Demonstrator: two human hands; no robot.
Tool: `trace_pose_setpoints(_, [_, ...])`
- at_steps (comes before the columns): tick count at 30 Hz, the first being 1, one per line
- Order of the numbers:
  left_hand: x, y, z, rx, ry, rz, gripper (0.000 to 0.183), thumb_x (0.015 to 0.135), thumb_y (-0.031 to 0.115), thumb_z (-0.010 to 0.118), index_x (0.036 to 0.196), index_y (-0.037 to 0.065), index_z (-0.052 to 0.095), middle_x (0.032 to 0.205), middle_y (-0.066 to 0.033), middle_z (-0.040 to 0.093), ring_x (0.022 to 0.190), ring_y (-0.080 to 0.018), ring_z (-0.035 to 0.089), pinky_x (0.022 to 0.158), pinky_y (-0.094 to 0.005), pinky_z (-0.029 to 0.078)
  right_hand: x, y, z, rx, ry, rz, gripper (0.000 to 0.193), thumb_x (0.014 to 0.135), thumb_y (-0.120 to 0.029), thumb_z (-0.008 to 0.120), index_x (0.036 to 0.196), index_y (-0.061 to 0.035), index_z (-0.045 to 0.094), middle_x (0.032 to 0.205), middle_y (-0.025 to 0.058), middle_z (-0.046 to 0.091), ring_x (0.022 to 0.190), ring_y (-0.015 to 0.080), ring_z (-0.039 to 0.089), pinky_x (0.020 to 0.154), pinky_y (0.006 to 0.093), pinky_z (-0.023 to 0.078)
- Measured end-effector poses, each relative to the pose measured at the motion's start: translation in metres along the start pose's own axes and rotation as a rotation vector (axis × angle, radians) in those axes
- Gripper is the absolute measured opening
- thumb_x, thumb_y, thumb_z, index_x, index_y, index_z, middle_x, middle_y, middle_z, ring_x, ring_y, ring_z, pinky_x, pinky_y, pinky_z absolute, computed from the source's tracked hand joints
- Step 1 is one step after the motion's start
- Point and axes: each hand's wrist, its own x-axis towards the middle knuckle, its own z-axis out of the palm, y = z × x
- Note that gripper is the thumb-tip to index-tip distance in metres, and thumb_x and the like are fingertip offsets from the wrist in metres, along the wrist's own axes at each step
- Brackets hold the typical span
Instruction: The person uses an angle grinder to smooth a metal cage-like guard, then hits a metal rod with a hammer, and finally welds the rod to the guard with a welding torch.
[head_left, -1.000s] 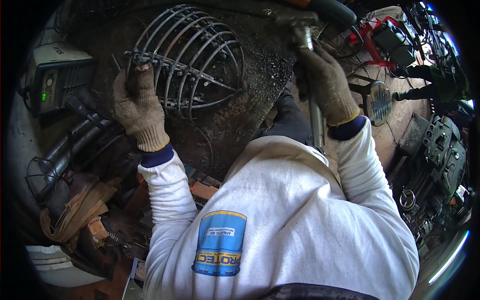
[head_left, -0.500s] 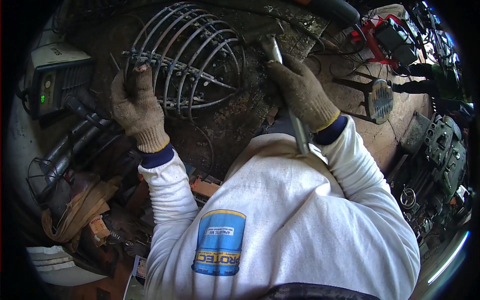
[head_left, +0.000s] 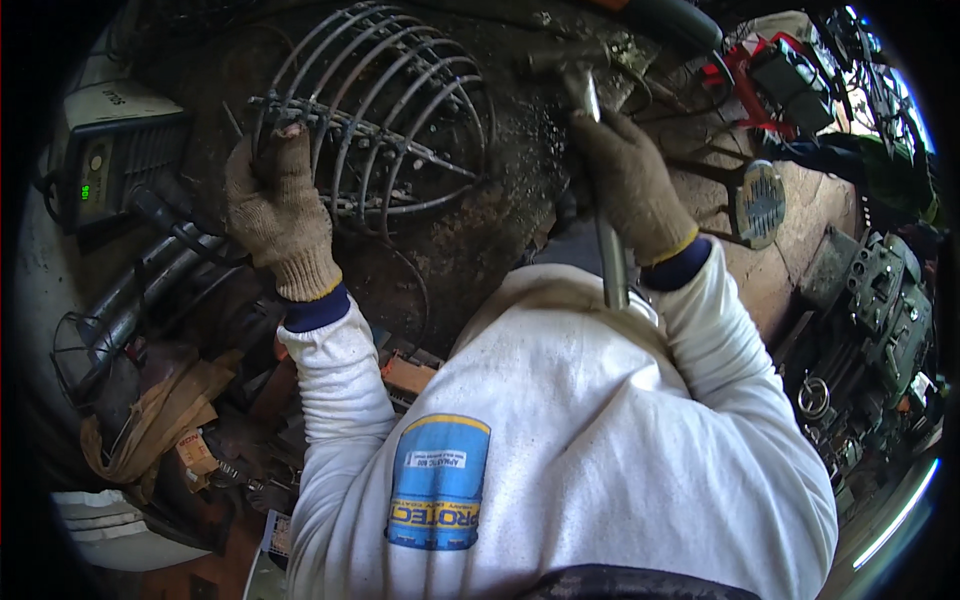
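Note:
A curved cage of bent metal rods (head_left: 400, 130) lies on a dark, dirty work surface, its hoops joined by straight cross bars. My left hand (head_left: 280, 210), in a tan knitted glove, closes around the cage's left end, where a bare fingertip shows through the glove. In a matching glove, my right hand (head_left: 640, 190) grips a hammer (head_left: 613, 262) by its metal handle. The hammer head points away from me, to the right of the cage and apart from it. The handle's lower end reaches back to my white shirt.
At the left stands a welding machine (head_left: 120, 165) with a lit green display, near metal tubes (head_left: 150, 295). A small stool (head_left: 760, 203) is on the right, beyond my right hand. Green machinery (head_left: 890, 310) stands at the far right, and a red-framed device (head_left: 790, 80) at the upper right.
My right hand and the hammer have shifted to the right, away from the cage. My left hand stays at the cage's left end, with hardly any movement.

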Motion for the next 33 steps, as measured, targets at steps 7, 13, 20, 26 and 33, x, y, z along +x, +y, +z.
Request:
trace_pose_setpoints(7, [0.001,-0.004,-0.004,0.058,-0.021,-0.03,0.038,0.095,0.035,0.076,0.112,0.001,0.072,0.101,-0.0061,0.073,0.095,-0.0152,0.062,0.09,-0.0337,0.049,0.003,0.002,-0.018,0.045,0.015,-0.088,0.032,0.106,-0.03,0.056,0.121,-0.0035,0.063,0.073,0.0018,0.059,0.052,0.0117,0.055,0.044,0.0262,0.046])
trace_pose_setpoints(13, [0.002,-0.003,-0.004,0.126,-0.022,0.034,0.039,0.097,0.034,0.073,0.114,-0.001,0.07,0.103,-0.0069,0.072,0.097,-0.0158,0.062,0.091,-0.0338,0.049,0.0,0.005,-0.037,0.04,-0.014,-0.077,0.035,0.106,-0.032,0.056,0.125,-0.005,0.063,0.074,0.0012,0.057,0.054,0.0108,0.055,0.044,0.026,0.046])
trace_pose_setpoints(20, [0.003,-0.007,-0.009,0.231,0.001,0.065,0.043,0.099,0.035,0.069,0.12,-0.003,0.068,0.11,-0.0107,0.071,0.099,-0.0177,0.062,0.095,-0.0346,0.048,0.005,0.02,-0.069,0.112,-0.087,-0.048,0.039,0.105,-0.032,0.056,0.133,-0.0052,0.059,0.077,0.0019,0.058,0.054,0.0103,0.055,0.045,0.0252,0.046])
trace_pose_setpoints(26, [-0.001,-0.01,-0.012,0.179,0.041,0.071,0.046,0.098,0.036,0.07,0.122,-0.003,0.067,0.111,-0.0101,0.07,0.101,-0.0181,0.062,0.096,-0.035,0.048,0.014,0.007,-0.065,0.078,-0.126,-0.019,0.041,0.104,-0.031,0.059,0.13,0.0011,0.056,0.079,0.0052,0.062,0.057,0.0116,0.058,0.05,0.0266,0.05])
trace_pose_setpoints(33, [0.003,-0.008,-0.011,0.213,0.018,0.054,0.049,0.095,0.039,0.073,0.121,-0.002,0.067,0.111,-0.0099,0.07,0.102,-0.0181,0.061,0.097,-0.0355,0.047,0.014,-0.008,-0.034,-0.104,-0.267,0.052,0.048,0.104,-0.038,0.057,0.133,0.0001,0.056,0.092,0.0115,0.069,0.075,0.0167,0.067,0.065,0.0331,0.055])
